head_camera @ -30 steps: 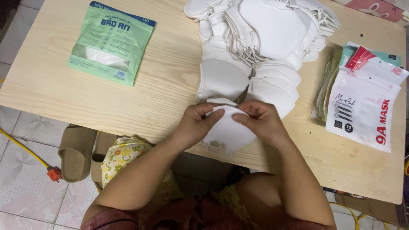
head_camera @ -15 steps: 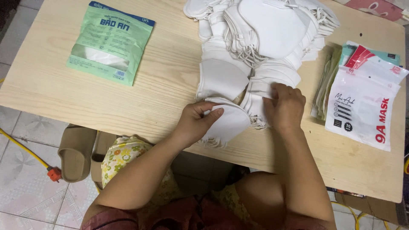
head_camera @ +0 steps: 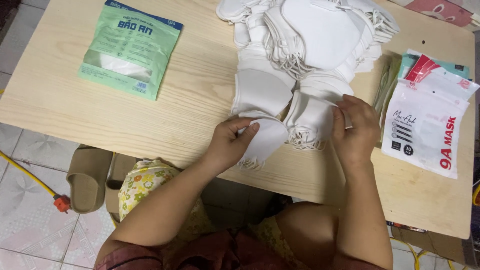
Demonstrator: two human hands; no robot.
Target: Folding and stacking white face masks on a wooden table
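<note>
White folded mask (head_camera: 267, 137) pinched by left hand (head_camera: 231, 142), mask stack (head_camera: 312, 120) gripped by right hand (head_camera: 356, 131), fingertips partly hidden, heap (head_camera: 320, 30) cut off by tabletop (head_camera: 200, 100) edge

left hand (head_camera: 231, 142) holding white mask (head_camera: 265, 140), mask pile (head_camera: 320, 35)
</note>
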